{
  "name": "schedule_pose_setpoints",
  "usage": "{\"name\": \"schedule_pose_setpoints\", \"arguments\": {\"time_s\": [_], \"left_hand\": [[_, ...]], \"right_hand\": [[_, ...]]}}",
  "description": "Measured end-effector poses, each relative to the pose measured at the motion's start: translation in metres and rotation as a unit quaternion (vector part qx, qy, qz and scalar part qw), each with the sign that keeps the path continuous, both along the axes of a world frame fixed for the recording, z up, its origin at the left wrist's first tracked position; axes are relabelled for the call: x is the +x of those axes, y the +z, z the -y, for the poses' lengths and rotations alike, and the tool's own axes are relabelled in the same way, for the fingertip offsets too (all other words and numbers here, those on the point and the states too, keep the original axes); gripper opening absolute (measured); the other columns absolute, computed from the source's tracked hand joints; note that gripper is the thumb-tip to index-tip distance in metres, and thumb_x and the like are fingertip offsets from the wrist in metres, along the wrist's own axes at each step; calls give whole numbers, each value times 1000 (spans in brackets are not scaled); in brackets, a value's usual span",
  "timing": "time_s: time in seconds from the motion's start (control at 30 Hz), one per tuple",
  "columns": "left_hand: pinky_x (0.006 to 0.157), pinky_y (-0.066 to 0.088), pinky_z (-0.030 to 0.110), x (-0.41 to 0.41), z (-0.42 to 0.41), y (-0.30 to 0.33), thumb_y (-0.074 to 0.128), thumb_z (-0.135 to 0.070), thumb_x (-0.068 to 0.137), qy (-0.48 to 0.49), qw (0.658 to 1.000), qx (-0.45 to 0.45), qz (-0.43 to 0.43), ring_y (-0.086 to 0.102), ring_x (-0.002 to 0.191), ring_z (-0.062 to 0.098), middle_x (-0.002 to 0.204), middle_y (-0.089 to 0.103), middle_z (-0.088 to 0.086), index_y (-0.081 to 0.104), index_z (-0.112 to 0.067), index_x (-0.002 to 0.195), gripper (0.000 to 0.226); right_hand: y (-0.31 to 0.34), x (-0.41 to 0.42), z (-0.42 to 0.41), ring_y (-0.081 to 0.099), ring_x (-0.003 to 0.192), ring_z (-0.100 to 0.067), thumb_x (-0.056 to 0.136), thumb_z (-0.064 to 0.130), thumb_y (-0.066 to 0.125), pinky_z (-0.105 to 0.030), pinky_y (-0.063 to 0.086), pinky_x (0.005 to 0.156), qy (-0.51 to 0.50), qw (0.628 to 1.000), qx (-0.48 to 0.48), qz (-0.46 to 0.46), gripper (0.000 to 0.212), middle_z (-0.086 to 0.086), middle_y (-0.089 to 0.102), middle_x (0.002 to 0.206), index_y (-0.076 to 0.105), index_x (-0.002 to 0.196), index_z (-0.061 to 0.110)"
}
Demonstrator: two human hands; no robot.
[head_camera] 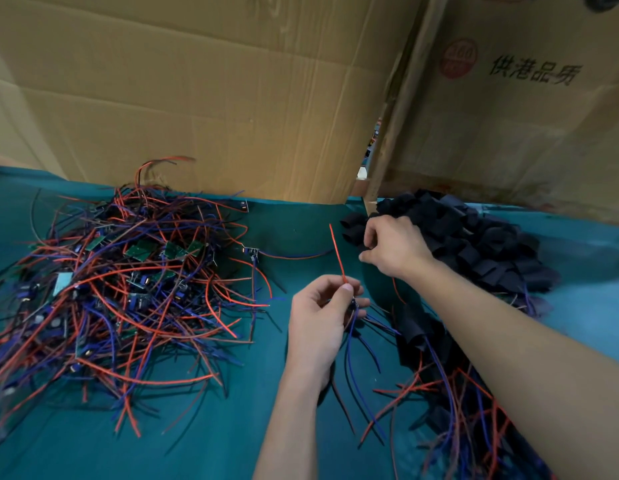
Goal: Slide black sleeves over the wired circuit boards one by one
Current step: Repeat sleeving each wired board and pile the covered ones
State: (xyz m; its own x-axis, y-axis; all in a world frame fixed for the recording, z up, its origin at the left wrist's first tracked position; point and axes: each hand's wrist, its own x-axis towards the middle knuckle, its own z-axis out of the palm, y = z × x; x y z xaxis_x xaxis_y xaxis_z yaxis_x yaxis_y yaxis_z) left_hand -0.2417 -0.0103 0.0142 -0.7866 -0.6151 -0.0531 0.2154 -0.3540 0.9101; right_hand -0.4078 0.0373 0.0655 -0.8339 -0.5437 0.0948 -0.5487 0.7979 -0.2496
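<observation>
Board [353, 304] is pinched in left hand [318, 317], red wire [337, 254] kept up for threading; sleeve pile [474, 244] is picked at by curled right hand [392, 249], likely for next sleeve.

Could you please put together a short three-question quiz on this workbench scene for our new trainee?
1. True or false: the left hand pinches a red wire that points up and away.
2. Where is the right hand? A) on the pile of black sleeves B) on the tangle of unsleeved boards C) on the cardboard box
3. Fill in: the table cover is ____.

Key: 1 true; 2 A; 3 teal green.
</observation>
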Motion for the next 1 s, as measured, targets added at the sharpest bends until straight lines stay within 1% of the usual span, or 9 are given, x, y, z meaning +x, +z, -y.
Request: {"name": "schedule_pose_setpoints", "arguments": {"time_s": [0.17, 0.3, 0.4, 0.47, 0.53, 0.6, 0.67, 0.87, 1.0], "left_hand": [[63, 55, 23, 0, 0, 0, 56, 1, 97, -8, 1000, -5, -1, 72, 73, 20, 81, 73, 7, 70, -6, 86, 19], [64, 55, 21, 1, 0, -1, 56, 0, 97, -14, 1000, -15, -2, 72, 74, 17, 82, 74, 7, 72, -7, 88, 19], [65, 55, 21, 1, -1, -1, 56, -1, 97, -18, 1000, -23, -1, 72, 74, 17, 84, 74, 7, 73, -8, 89, 20], [65, 55, 21, 1, 0, -2, 56, -1, 97, -22, 999, -25, -2, 72, 74, 16, 84, 75, 6, 73, -9, 88, 20], [65, 55, 21, 0, -1, -2, 56, 0, 97, -25, 999, -25, -4, 71, 73, 15, 84, 75, 4, 73, -10, 88, 21], [65, 54, 21, 1, -1, -2, 57, 0, 97, -30, 999, -28, -2, 71, 73, 15, 84, 75, 3, 73, -9, 88, 20], [66, 55, 21, 1, -1, -2, 57, 0, 97, -35, 999, -34, 0, 71, 74, 15, 85, 75, 3, 73, -9, 89, 20], [68, 56, 23, 4, -1, 0, 57, 0, 97, -51, 998, -43, -1, 71, 74, 15, 86, 75, 4, 73, -8, 90, 20], [68, 56, 22, 4, -2, 0, 57, 0, 97, -54, 997, -47, -1, 71, 74, 14, 85, 75, 2, 72, -7, 91, 18]], "right_hand": [[13, 2, 0, 66, 105, -26, 71, 28, 94, -33, 54, 87, -16, 996, 6, 87, 35, -6, 69, 109, 71, 96, 23], [15, 9, -2, 66, 105, -25, 75, 22, 89, -31, 55, 89, -8, 997, 1, 74, 33, -6, 73, 108, 77, 106, 23], [15, 12, -8, 68, 101, -26, 77, 24, 86, -31, 54, 84, -11, 997, -2, 76, 25, -5, 73, 102, 77, 100, 28], [17, 12, -14, 75, 86, -24, 75, 18, 86, -33, 60, 81, -29, 990, -85, 111, 19, -5, 76, 91, 77, 92, 23], [25, 13, -18, 78, 71, -21, 77, 8, 84, -37, 64, 73, -77, 939, -268, 201, 18, -10, 78, 88, 75, 90, 16], [37, 14, -20, 78, 73, -26, 83, 3, 81, -38, 65, 72, -107, 841, -434, 305, 17, -17, 78, 93, 70, 97, 7], [46, 16, -18, 78, 77, -30, 86, 3, 78, -41, 65, 76, -108, 789, -496, 347, 20, -20, 78, 94, 67, 102, 2], [49, 30, -13, 78, 79, -31, 86, 3, 77, -37, 65, 72, -78, 760, -516, 387, 18, -20, 78, 90, 62, 95, 6], [45, 25, -14, 78, 73, -31, 87, 2, 76, -36, 65, 65, -151, 722, -566, 370, 15, -24, 77, 91, 62, 91, 3]]}}
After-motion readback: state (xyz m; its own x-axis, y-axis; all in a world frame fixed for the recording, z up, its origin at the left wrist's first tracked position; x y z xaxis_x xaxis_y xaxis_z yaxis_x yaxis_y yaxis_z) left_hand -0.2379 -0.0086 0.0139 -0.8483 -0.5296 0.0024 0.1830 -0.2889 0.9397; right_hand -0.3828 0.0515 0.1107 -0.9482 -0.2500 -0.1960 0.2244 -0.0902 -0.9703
